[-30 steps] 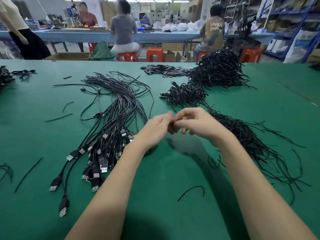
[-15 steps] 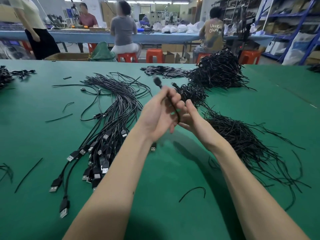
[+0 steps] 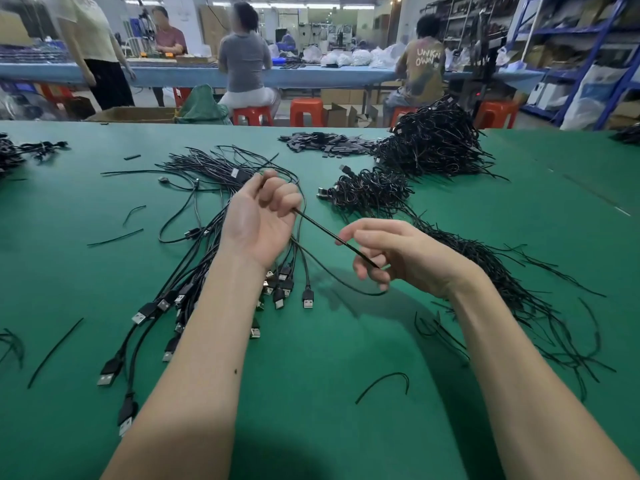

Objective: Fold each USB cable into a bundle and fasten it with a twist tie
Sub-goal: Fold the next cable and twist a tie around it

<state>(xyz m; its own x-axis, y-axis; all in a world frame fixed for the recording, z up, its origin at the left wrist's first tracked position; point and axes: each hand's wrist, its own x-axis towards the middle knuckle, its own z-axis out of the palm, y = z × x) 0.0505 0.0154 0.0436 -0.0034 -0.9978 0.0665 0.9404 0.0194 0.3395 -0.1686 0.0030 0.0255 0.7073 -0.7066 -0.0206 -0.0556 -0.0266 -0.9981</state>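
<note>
Here both the left hand [image 3: 263, 220] and the right hand [image 3: 398, 258] clamp one taut USB cable [image 3: 325, 233].

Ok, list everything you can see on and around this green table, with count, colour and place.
Held cable: one, black, stretched between both hands.
Loose USB cables: many, black, silver plugs, table left-centre.
Bundled cables: large black heap and a smaller one, far right.
Twist ties: many, black, right side; strays scattered.
Table: one, green.
Stools: several, orange, beyond the table.
People: four, at the blue bench behind.
Left hand: grips the cable.
Right hand: pinches the cable.
</note>
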